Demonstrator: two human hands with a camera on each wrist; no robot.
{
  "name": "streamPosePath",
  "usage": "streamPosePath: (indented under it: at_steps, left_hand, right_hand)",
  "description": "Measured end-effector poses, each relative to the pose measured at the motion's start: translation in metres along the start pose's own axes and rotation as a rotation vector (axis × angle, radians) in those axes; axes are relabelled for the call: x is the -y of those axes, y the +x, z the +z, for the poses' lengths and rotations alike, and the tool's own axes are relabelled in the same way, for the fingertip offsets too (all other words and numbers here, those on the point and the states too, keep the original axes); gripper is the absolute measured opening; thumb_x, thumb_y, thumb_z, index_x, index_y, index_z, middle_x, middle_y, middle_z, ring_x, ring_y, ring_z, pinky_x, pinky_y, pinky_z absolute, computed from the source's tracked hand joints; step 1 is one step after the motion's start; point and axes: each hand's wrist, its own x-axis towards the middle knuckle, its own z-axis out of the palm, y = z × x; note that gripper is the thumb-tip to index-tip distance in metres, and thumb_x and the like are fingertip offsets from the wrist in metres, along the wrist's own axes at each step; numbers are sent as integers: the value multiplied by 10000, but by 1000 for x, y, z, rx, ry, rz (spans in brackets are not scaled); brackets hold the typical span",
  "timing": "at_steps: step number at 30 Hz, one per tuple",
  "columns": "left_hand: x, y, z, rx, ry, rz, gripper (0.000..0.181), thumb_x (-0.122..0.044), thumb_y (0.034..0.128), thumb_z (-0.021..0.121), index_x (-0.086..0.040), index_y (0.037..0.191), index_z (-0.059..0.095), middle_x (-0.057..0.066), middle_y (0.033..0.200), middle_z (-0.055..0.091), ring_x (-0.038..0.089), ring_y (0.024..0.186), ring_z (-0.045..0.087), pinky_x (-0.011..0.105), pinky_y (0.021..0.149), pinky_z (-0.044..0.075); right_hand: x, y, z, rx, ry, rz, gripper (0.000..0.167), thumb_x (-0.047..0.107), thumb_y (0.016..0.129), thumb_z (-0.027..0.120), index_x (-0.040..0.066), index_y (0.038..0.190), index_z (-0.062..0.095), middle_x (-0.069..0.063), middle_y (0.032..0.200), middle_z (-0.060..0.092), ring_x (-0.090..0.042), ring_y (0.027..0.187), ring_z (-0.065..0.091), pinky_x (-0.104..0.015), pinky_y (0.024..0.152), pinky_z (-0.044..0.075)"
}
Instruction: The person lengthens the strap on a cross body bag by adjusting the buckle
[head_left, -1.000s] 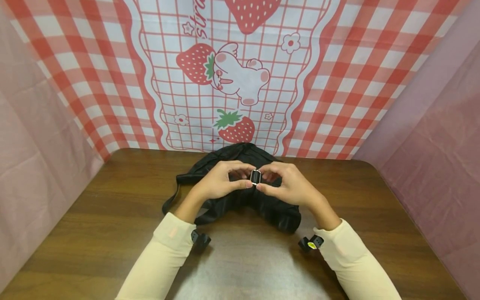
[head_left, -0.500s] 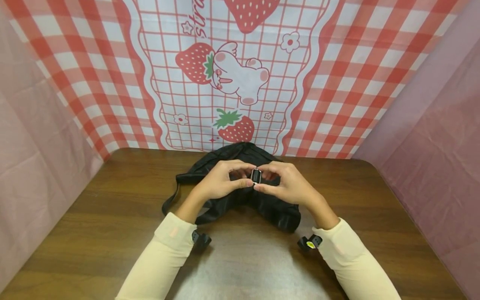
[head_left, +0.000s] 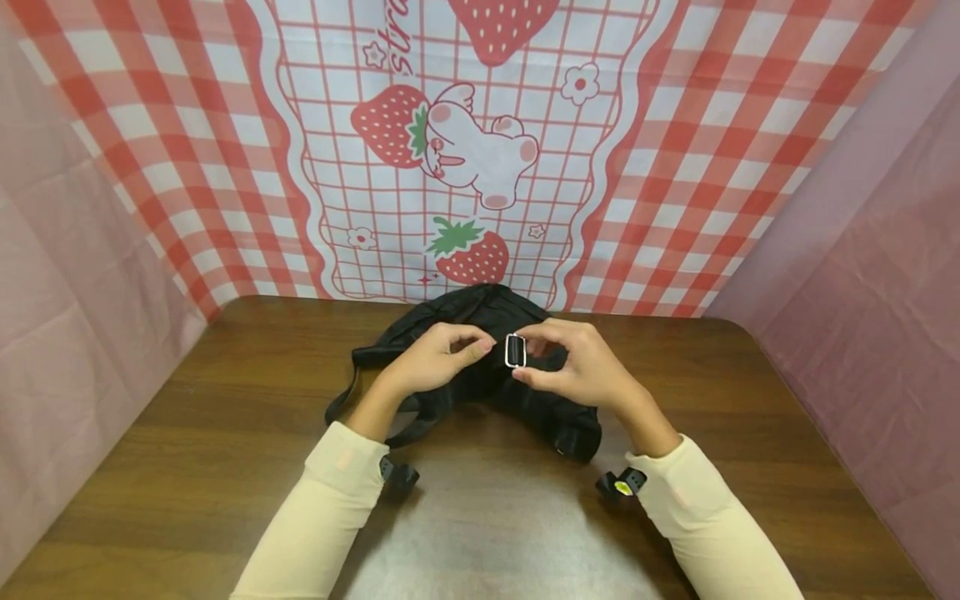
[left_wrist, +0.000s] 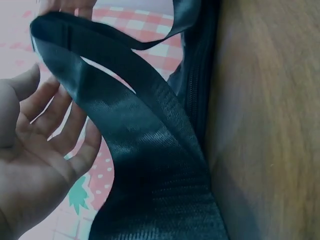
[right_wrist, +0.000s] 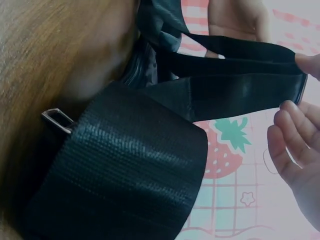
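Observation:
A black bag (head_left: 480, 308) with a wide webbing strap (left_wrist: 140, 135) lies on the table. In the head view, my right hand (head_left: 581, 358) pinches a small silver-coloured strap slider (head_left: 515, 351) between thumb and fingers, top and bottom. Black webbing passes through the slider and runs back in loops, as the right wrist view shows. Just left of the slider is my left hand (head_left: 442, 358), its thumb and forefinger close together. In the left wrist view its fingers are loosely bent beside the strap, apparently holding nothing.
Another metal ring (right_wrist: 59, 120) juts out by the strap in the right wrist view. The brown wooden table (head_left: 480, 525) ends at a strawberry-print cloth (head_left: 480, 150) behind the bag. Pink cloth (head_left: 847, 292) hangs on both sides.
My left hand has let go of the slider and drawn slightly left. The right hand still holds the slider, which has turned a little more toward the camera.

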Motion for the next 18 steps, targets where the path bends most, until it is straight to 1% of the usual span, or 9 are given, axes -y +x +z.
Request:
streamPosePath:
  at_steps: [4, 8, 11, 15, 18]
  left_hand:
    - [3, -2, -3, 36, -88, -5, 176, -204, 1039, 630, -65, 1081, 730, 23, 993, 716, 166, 933, 641, 359, 856, 536]
    - [3, -4, -5, 68, -148, -8, 143, -183, 1034, 634, -75, 1036, 727, 4, 944, 693, 164, 912, 604, 337, 843, 514]
    - [2, -5, -6, 94, -177, -8, 141, -177, 1036, 624, -78, 1017, 723, -9, 910, 665, 164, 894, 568, 331, 825, 493]
    - [1, -6, -7, 133, -207, -2, 142, -150, 1044, 596, -68, 995, 702, -12, 862, 604, 163, 852, 517, 320, 781, 458]
    - [2, -6, -8, 149, -213, 12, 147, -128, 1047, 580, -64, 976, 692, -10, 834, 572, 159, 815, 492, 310, 746, 433]
  right_hand:
    - [-1, 1, -2, 4, 33, -27, 463, 200, 771, 903, 80, 1187, 736, -20, 884, 690, -196, 820, 649, -325, 742, 542]
    - [-1, 1, -2, 24, 54, -40, 463, 176, 765, 909, 89, 1187, 738, 3, 910, 692, -232, 829, 652, -307, 749, 530]
    - [-1, 1, -3, 39, 63, -43, 445, 166, 763, 913, 100, 1171, 748, 32, 942, 695, -213, 839, 647, -305, 756, 531]
    - [-1, 1, -3, 58, 82, -48, 426, 168, 766, 914, 108, 1157, 757, 31, 995, 714, -210, 862, 650, -313, 770, 537]
    - [-2, 1, -2, 71, 100, -49, 426, 166, 773, 911, 98, 1165, 757, 7, 1040, 731, -223, 897, 669, -360, 788, 557]
